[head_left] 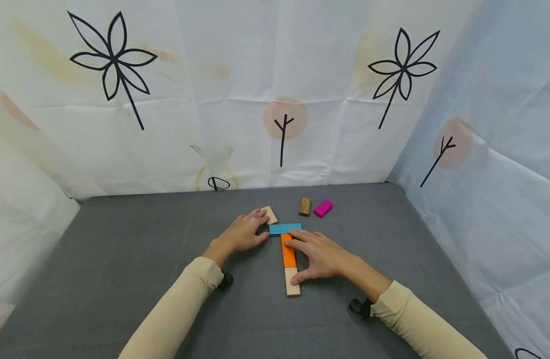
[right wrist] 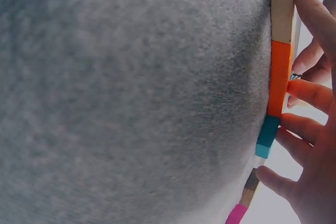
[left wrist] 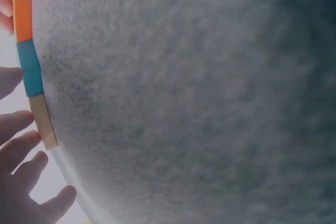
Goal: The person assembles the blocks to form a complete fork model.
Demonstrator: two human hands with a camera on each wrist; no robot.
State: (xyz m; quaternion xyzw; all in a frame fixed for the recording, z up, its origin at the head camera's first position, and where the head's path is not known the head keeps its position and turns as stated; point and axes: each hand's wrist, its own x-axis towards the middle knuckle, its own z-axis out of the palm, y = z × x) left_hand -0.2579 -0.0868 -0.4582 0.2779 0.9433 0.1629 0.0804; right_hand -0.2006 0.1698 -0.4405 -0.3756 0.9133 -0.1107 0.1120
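On the grey table, an orange block [head_left: 287, 257] lies end to end with a pale wooden block [head_left: 291, 289]. A blue block [head_left: 279, 229] lies crosswise at the orange block's far end, together forming a T. My right hand [head_left: 322, 254] spreads over them from the right, thumb at the pale block and fingertips touching the orange and blue ones. From the left, my left hand [head_left: 245, 232] has its thumb at the blue block's left end. Its fingers rest at another pale wooden block [head_left: 270, 215], tilted and partly hidden, just beyond the blue block's left end.
Behind the T, a brown wood-grained block [head_left: 304, 206] and a magenta block [head_left: 323, 208] lie side by side, apart. White patterned cloth [head_left: 239, 124] hangs behind the table and along its sides. A black strap shows at each wrist.
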